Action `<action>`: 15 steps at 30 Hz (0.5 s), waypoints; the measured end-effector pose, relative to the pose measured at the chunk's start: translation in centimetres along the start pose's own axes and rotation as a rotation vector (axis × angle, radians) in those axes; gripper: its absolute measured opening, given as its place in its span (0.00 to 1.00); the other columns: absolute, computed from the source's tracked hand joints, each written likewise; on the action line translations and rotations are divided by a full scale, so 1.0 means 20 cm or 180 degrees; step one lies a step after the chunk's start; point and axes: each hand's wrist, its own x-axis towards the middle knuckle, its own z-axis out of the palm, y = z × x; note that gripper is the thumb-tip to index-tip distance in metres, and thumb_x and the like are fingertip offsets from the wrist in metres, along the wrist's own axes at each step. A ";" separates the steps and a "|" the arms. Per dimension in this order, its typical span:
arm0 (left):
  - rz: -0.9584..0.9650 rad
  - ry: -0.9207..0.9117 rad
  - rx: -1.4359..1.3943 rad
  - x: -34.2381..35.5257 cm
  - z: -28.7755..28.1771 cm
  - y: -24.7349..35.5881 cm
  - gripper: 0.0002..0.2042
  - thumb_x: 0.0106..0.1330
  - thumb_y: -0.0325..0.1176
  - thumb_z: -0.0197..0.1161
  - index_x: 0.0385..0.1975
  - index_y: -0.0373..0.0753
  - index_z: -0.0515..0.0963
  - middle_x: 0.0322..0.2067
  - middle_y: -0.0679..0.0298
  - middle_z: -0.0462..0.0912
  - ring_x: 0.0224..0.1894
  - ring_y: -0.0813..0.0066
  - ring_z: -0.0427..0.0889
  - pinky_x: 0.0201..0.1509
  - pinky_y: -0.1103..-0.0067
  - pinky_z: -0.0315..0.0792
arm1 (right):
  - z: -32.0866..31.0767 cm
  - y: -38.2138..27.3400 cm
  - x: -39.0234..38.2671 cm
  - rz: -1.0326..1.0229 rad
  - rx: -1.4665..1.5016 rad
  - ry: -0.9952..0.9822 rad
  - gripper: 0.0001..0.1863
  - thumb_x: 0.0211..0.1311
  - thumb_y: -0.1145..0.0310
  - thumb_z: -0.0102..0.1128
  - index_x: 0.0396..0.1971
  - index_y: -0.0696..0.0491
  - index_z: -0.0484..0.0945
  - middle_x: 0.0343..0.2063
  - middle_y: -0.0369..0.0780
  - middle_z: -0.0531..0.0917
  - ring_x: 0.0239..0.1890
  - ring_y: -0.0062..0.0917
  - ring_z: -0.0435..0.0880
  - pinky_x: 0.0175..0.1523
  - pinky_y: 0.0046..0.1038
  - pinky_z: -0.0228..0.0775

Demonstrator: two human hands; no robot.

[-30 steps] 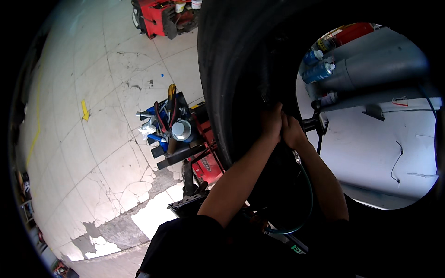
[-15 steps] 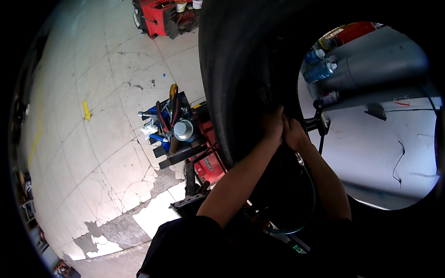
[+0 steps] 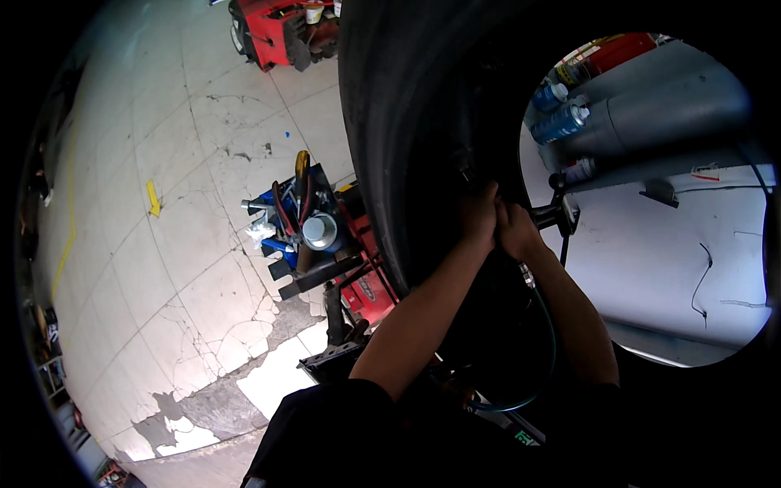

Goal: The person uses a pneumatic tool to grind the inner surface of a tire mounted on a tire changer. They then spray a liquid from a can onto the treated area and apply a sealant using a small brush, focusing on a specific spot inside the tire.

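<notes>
My left hand (image 3: pixel 478 215) and my right hand (image 3: pixel 514 229) are closed side by side inside a large black tire (image 3: pixel 366 146). They grip a dark air tool, its body mostly hidden by my fingers and the shadow. A thin metal tip (image 3: pixel 466 173) shows just above my left hand, by the tire's dark inner wall; whether it touches the rubber I cannot tell. Below my right hand, a metal fitting (image 3: pixel 527 276) leads to a greenish air hose (image 3: pixel 552 342), which curves down toward my body.
Left of the tire, a tray (image 3: pixel 321 276) carries pliers, a metal can (image 3: pixel 318 232) and other hand tools, beside a red machine (image 3: pixel 368 294). Through the tire's opening show spray cans (image 3: pixel 561 122) and a white surface (image 3: pixel 651 252). Another red machine (image 3: pixel 285 37) stands farther off.
The view has shifted slightly, and the tire's edge sits a little farther left. Both hands keep their grip in nearly the same place; the metal tip shows more clearly now.
</notes>
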 end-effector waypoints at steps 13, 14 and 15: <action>0.0114 0.0160 -0.0150 -0.01 -0.03 -0.01 0.03 0.60 0.28 0.58 0.26 0.38 0.73 0.25 0.68 0.74 0.28 0.78 0.74 0.33 0.78 0.70 | 0.03 -0.01 -0.02 0.0150 -0.0022 -0.0197 0.25 0.70 0.57 0.34 0.40 0.66 0.73 0.38 0.62 0.77 0.48 0.55 0.73 0.50 0.43 0.65; 0.0111 0.0128 -0.0182 -0.02 -0.03 0.00 0.03 0.60 0.28 0.58 0.27 0.38 0.73 0.26 0.68 0.74 0.29 0.78 0.74 0.34 0.78 0.70 | 0.03 0.00 -0.02 -0.0018 -0.0052 -0.0104 0.26 0.69 0.56 0.34 0.39 0.66 0.74 0.36 0.61 0.77 0.46 0.55 0.74 0.49 0.43 0.66; 0.0092 0.0074 -0.0080 -0.02 -0.02 0.01 0.02 0.60 0.28 0.58 0.28 0.38 0.73 0.25 0.68 0.74 0.29 0.78 0.75 0.34 0.78 0.70 | 0.03 0.00 0.00 -0.0184 -0.0083 -0.0010 0.27 0.69 0.55 0.34 0.39 0.65 0.74 0.34 0.60 0.78 0.43 0.55 0.75 0.48 0.44 0.67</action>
